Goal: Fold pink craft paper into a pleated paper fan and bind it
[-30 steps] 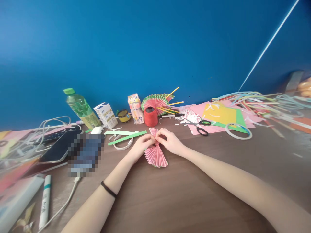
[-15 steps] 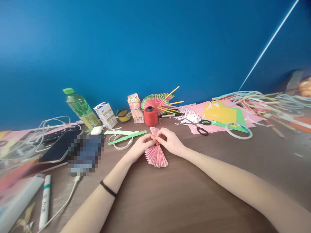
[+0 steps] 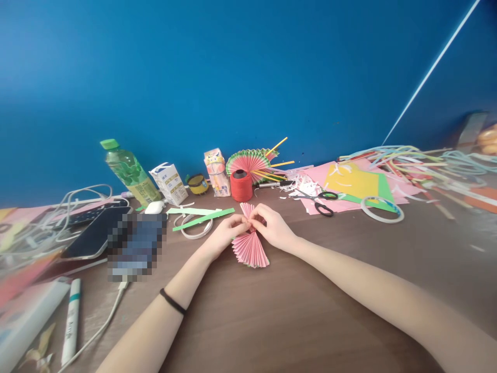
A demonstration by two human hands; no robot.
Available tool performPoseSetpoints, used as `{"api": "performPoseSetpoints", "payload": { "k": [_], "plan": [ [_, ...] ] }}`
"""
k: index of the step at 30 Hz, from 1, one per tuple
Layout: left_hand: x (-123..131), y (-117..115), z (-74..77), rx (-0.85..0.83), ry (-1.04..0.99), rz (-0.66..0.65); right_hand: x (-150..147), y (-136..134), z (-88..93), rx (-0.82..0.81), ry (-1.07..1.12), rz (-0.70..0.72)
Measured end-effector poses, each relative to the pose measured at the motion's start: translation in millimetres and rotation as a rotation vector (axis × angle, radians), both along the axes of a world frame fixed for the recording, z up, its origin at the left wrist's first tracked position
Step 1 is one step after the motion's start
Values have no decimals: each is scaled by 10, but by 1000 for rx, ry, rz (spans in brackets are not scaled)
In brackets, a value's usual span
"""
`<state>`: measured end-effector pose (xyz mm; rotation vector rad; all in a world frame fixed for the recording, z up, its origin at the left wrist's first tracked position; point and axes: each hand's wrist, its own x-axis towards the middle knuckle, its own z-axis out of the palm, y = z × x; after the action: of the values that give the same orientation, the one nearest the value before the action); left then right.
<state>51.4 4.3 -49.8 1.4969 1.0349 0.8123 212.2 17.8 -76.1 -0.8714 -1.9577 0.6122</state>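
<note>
While left hand [image 3: 232, 229] and right hand [image 3: 275, 227] both pinch the pleated pink paper [image 3: 251, 252] at its waist, step looks like cinching the middle, next move likely needing steady pressure there.

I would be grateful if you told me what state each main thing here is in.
Pleated paper: pinched near its middle, near end fanned out
Left hand: fingers closed on it
Right hand: fingers closed on it
Thread spool: upright, wound with red thread
Scissors: lying down, looks partly open
Bottle: green cap on
Phone: cable plugged in, screen obscured
Marker: lying down
</note>
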Motion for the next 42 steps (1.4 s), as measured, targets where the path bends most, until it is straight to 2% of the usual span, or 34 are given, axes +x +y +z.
{"api": "performPoseSetpoints", "payload": {
  "k": [7, 11, 19, 31, 36, 42],
  "plan": [
    [-20, 11, -33, 40, -24, -30, -12, -5, -24, 27, -29, -35],
    [-18, 11, -35, -4, -72, -19, -14, 4, -35, 23, -21, -42],
    [-1, 6, -34, -56, -72, 58, -11, -23, -15, 27, -14, 7],
    [-5, 14, -17, -58, -38, 73, -1, -33, 38, 14, 4, 62],
    [-23, 45, -27, -18, -28, 28, 20, 35, 63, -106, 119, -22],
    [-36, 85, -22, -5, -34, 11, 29, 136, 16, -69, 55, -31]
  ]
}}
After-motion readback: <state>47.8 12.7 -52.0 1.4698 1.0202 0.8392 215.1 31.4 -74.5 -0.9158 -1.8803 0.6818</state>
